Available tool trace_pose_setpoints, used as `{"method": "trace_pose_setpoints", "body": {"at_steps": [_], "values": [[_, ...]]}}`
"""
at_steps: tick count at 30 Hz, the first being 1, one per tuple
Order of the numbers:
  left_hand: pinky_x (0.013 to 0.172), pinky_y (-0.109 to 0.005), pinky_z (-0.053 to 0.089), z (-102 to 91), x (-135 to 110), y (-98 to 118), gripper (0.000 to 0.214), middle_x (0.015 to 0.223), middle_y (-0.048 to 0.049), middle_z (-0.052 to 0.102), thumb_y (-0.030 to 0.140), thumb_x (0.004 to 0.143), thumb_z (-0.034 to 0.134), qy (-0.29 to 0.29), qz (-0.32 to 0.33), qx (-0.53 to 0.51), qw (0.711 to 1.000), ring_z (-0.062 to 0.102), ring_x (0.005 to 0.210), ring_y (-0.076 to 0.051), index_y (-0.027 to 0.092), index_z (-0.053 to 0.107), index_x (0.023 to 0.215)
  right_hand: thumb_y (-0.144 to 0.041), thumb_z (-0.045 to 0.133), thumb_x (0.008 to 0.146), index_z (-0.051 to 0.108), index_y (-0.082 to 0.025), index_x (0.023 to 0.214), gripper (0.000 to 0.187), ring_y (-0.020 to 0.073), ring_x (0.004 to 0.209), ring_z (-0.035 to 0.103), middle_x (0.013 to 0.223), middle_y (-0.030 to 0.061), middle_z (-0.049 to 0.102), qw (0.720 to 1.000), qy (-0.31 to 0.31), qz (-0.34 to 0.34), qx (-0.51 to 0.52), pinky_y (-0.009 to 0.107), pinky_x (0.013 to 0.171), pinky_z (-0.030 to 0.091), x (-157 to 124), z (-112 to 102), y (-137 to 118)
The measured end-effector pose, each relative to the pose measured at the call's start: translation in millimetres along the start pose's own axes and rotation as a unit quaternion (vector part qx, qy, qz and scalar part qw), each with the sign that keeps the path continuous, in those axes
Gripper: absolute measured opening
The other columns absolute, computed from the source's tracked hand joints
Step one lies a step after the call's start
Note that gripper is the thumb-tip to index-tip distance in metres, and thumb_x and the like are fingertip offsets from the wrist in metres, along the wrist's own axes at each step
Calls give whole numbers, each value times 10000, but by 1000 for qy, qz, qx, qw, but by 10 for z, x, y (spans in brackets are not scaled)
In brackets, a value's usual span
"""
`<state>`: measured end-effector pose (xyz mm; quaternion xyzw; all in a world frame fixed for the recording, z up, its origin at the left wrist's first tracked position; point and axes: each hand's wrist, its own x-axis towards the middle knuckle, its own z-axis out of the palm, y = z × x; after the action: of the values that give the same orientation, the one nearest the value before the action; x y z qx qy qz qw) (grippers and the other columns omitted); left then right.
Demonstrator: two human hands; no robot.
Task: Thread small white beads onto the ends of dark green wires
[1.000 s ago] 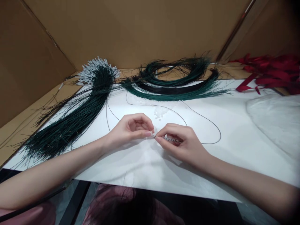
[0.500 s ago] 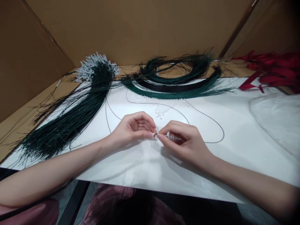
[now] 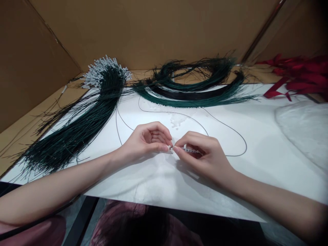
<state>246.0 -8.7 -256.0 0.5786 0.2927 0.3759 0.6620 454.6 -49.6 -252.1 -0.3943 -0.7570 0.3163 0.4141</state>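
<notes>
While both hands rest on the white worktop [image 3: 256,171], the left hand [image 3: 146,140] has its fingers pressed together, pinching a small white bead [image 3: 170,147]; the right hand [image 3: 207,158] pinches the end of a thin dark green wire [image 3: 241,140], fingertip to fingertip with the left; a short row of white beads [image 3: 191,150] sits on the wire under the right fingers; the wire loops away beyond them; a heap of loose white beads [image 3: 178,120] lies just beyond the fingertips; a long bundle of bead-tipped green wires [image 3: 84,126] lies well left of the left fingers.

No readable text anywhere.
</notes>
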Motion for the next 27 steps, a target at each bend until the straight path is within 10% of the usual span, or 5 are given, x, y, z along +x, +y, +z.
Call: {"method": "trace_pose_setpoints", "body": {"at_steps": [27], "values": [[715,-184,592,21,7,16,256,779,-20,746,114,685,869,4,15,25,1000,711,711,-98,132,683,859,-142,646,891,696,-146,761,139,72,551,443,685,6,595,1000,-6,-10,-7,235,494,332,3,10,21]]}}
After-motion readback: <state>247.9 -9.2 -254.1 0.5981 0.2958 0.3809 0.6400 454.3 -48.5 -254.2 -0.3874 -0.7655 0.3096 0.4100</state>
